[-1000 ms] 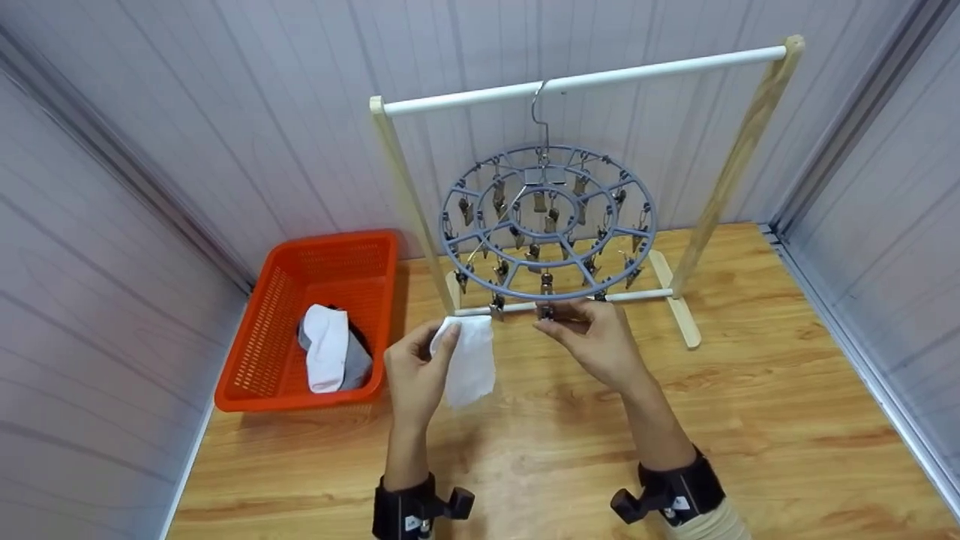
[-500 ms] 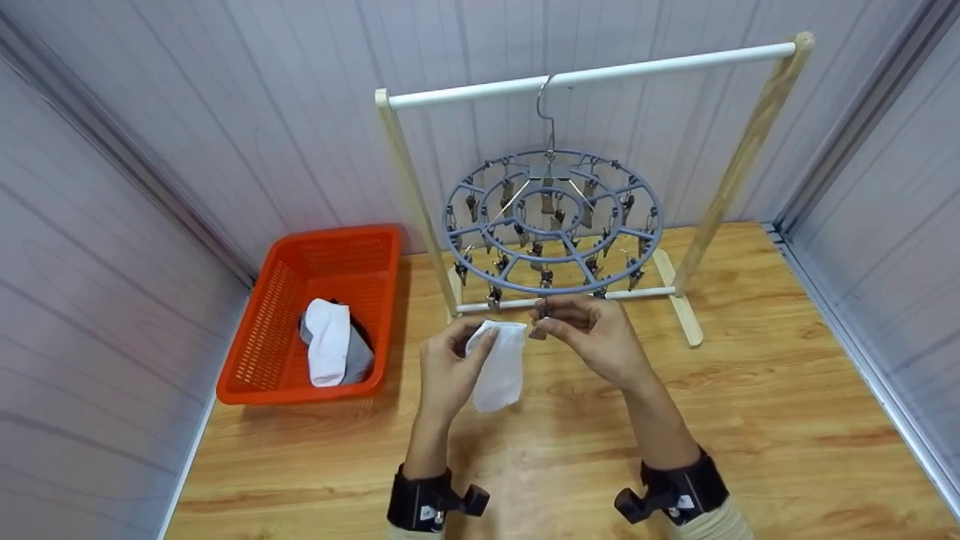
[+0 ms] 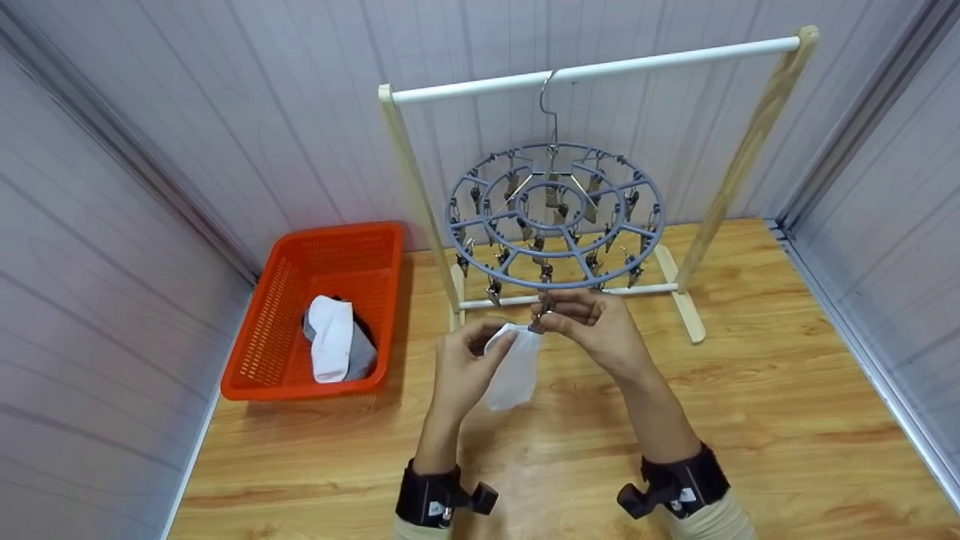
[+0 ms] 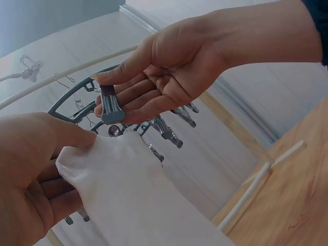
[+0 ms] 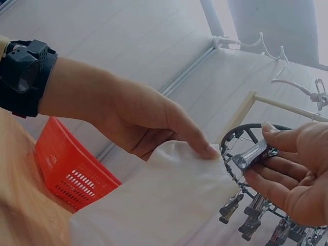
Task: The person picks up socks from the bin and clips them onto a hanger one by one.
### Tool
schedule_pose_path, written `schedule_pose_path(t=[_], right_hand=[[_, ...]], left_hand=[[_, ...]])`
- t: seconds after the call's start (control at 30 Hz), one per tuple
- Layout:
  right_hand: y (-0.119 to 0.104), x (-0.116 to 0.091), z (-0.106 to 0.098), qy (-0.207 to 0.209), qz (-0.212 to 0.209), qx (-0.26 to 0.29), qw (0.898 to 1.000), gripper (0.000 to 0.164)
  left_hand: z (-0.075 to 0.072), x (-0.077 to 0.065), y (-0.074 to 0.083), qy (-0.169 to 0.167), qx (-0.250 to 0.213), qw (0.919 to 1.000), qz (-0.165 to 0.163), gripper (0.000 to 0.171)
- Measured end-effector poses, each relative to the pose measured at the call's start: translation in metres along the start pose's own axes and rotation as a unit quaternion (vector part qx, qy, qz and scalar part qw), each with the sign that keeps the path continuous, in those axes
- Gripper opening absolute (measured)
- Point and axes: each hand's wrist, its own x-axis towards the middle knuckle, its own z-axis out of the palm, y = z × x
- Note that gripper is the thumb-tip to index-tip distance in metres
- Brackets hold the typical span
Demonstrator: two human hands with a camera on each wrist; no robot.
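A white sock [image 3: 514,381] hangs from my left hand [image 3: 465,367], pinched between thumb and fingers at its upper edge. Thumb and fingers of my right hand [image 3: 600,330] pinch a metal clip [image 4: 111,105] at the front of the round grey clip hanger [image 3: 555,285]. The clip's lower end meets the sock's top corner in the head view; whether its jaws enclose the fabric I cannot tell. Other clips [image 5: 251,220] dangle around the ring.
The hanger hooks over the white bar [image 3: 637,66] of a wooden-legged rack. To the left, an orange basket [image 3: 259,330] holds a white sock [image 3: 331,341] and a grey item [image 3: 362,354]. Panel walls [image 3: 315,97] enclose the back and sides.
My left hand has carried the sock rightward until its corner reaches the clip. My right hand has drawn the clip slightly down and tilted it toward the sock.
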Motion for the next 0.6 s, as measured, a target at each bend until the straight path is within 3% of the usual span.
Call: schedule_pose_path(t=[0.27,0.6], right_hand=[[0.0015,0.0001,-0.0022,-0.002,-0.007,0.057,0.998,0.030],[0.0006,0.0012,-0.0005,0.030,-0.008,0.057,0.998,0.030]], left_hand=[[0.0019,-0.0004,0.0002,-0.017,-0.038,0.9991,-0.004,0.013],[0.0020,0.0005,0.0014,-0.024,-0.059,0.9979,-0.011,0.013]])
